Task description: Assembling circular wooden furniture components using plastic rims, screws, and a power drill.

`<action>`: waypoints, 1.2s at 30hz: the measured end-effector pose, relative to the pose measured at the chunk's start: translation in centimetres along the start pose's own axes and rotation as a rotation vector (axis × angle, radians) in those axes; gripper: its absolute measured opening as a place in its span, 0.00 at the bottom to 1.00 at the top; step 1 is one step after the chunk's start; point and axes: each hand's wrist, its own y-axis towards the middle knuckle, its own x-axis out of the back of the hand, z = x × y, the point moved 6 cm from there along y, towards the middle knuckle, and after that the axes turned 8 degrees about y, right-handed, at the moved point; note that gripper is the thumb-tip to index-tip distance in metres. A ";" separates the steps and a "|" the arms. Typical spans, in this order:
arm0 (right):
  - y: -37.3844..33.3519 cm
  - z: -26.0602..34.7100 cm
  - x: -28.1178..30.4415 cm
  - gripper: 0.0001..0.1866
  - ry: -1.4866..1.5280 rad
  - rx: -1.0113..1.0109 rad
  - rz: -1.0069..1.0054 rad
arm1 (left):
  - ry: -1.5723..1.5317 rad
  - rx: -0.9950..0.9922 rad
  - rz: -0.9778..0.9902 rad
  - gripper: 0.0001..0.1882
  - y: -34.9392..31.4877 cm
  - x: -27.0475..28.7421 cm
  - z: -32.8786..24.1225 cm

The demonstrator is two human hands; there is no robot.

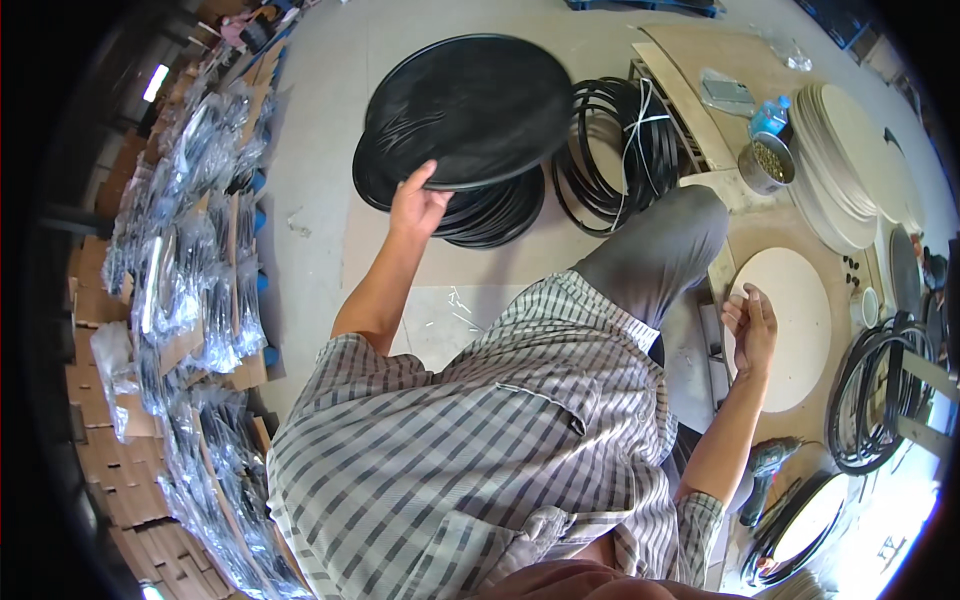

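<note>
In the head view, the person's left hand (418,205) grips a black round panel (480,100) by its rim, over a stack of black panels (490,220). The right hand's (752,330) grip, fingers curled, is at a pale round board (795,300) on the bench (745,225); whether it holds anything cannot be told. The stacked black panels seem done; the pale boards (845,150) look unworked.

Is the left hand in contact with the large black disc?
Touching: in the head view, the left hand grips the black disc at its near rim, thumb on top.
</note>
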 end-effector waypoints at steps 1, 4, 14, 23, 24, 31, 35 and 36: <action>-0.2 -0.8 1.5 0.18 0.028 -0.008 -0.031 | -0.040 -0.001 -0.046 0.15 0.4 1.4 -0.2; -1.0 -2.8 4.5 0.16 0.076 -0.029 -0.098 | -0.145 -0.010 -0.241 0.14 1.7 5.7 -0.9; -3.1 -8.0 7.9 0.15 0.122 -0.087 -0.179 | -0.155 -0.071 -0.447 0.11 3.6 10.9 -1.5; -4.3 -8.5 7.2 0.15 0.132 -0.087 -0.168 | -0.184 -0.030 -0.511 0.11 2.8 11.1 -0.5; -4.3 -8.6 7.1 0.15 0.136 -0.087 -0.167 | -0.181 -0.032 -0.509 0.11 2.8 11.1 -0.6; -4.2 -9.2 7.4 0.15 0.146 -0.060 -0.164 | -0.088 0.003 -0.597 0.14 2.6 11.9 -1.7; -3.7 -9.6 7.2 0.15 0.148 -0.055 -0.153 | 0.178 0.128 -0.643 0.14 2.1 14.7 -1.8; -3.8 -9.6 7.1 0.15 0.150 -0.056 -0.156 | 0.296 0.191 -0.673 0.14 1.9 14.9 -1.8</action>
